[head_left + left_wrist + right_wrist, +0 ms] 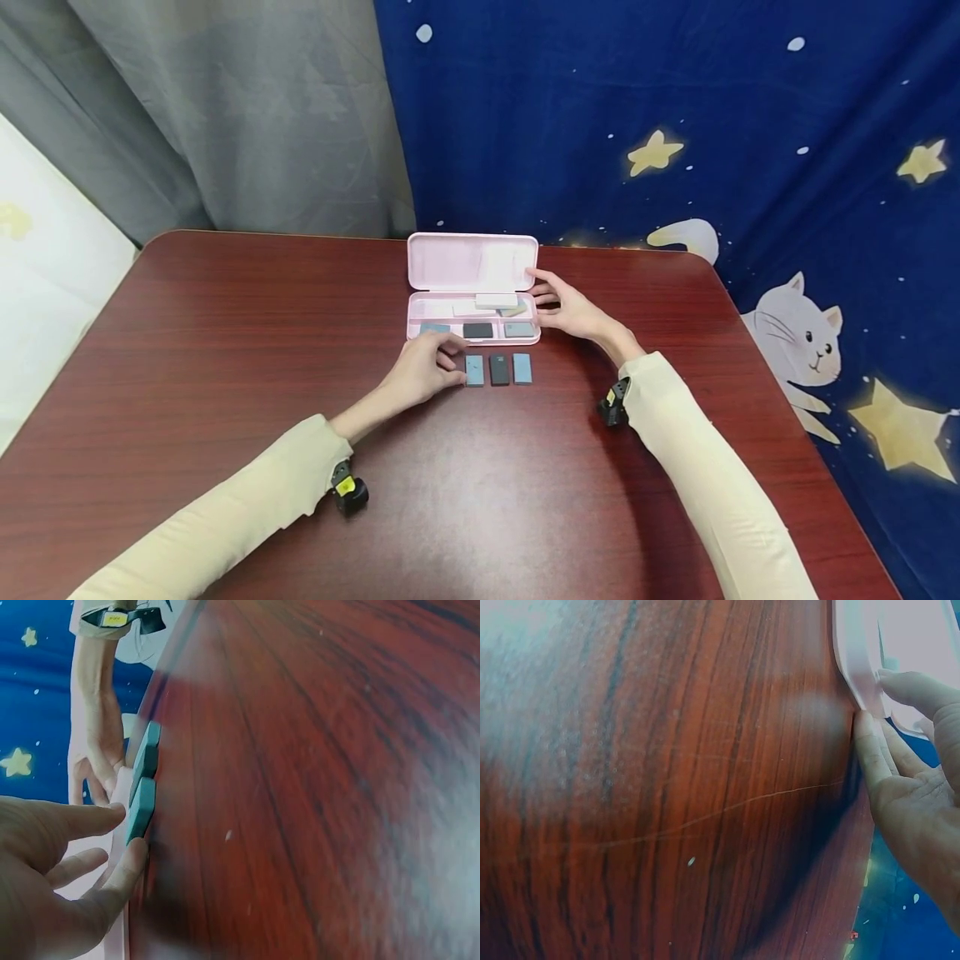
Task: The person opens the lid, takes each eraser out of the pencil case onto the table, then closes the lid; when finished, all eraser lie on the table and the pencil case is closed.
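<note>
Between our hands we see a pink case point(411, 313), its lid point(450, 262) raised, containing inner blocks point(477, 330) and a white piece point(497, 301). Our left hand point(422, 367), thumb and fingers apart, meets a row of outer blocks point(498, 370); we cannot tell whether it touches. Our right hand point(576, 312), fingers extended, rests against the case. Beneath both lies a table point(225, 350); beyond hang grey point(285, 108) and blue curtains point(525, 100).

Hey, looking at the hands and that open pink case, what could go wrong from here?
The left hand is close to the leftmost blue block on the table and might knock it into the dark block beside it. The right hand touches the pink case, so a push could shift it. That hand also reaches the edge of the open lid and might swing it shut.
</note>
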Available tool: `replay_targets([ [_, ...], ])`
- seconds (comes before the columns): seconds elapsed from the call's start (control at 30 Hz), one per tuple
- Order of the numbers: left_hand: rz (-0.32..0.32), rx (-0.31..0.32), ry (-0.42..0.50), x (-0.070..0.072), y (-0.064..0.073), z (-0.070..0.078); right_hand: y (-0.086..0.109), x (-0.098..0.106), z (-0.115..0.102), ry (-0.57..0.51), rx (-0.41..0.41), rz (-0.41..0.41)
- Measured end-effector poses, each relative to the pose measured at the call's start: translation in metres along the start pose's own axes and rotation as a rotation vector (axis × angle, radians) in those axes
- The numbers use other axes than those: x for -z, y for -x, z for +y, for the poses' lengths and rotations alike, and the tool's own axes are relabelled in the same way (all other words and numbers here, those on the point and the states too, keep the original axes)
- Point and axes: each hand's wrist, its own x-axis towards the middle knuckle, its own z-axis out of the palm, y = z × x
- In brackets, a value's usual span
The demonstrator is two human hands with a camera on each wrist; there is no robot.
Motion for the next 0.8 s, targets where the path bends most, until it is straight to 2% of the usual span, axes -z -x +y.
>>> replay_targets([
  [0.13, 0.028, 0.016, 0.0, 0.011, 0.0, -0.004, 0.001, 0.0, 0.0, -0.012, 0.004, -0.006],
  [0.27, 0.086, 0.022, -0.001, 0.025, -0.005, -0.004, 0.001, 0.001, 0.0, -0.001, 0.003, -0.004],
  [0.43, 0.133, 0.0, -0.03, 0.042, -0.017, -0.003, 0.001, 0.002, -0.001, -0.005, 0.002, 0.002],
  [0.57, 0.153, -0.018, -0.086, 0.049, -0.029, -0.005, 0.003, 0.002, -0.002, -0.002, 0.003, 0.003],
  [0.7, 0.13, -0.059, -0.137, 0.052, -0.041, -0.011, 0.003, 0.001, -0.002, -0.004, 0.005, 0.001],
  [0.8, 0.032, -0.152, -0.162, 0.054, -0.049, -0.015, 0.002, -0.001, -0.003, -0.005, 0.008, -0.001],
])
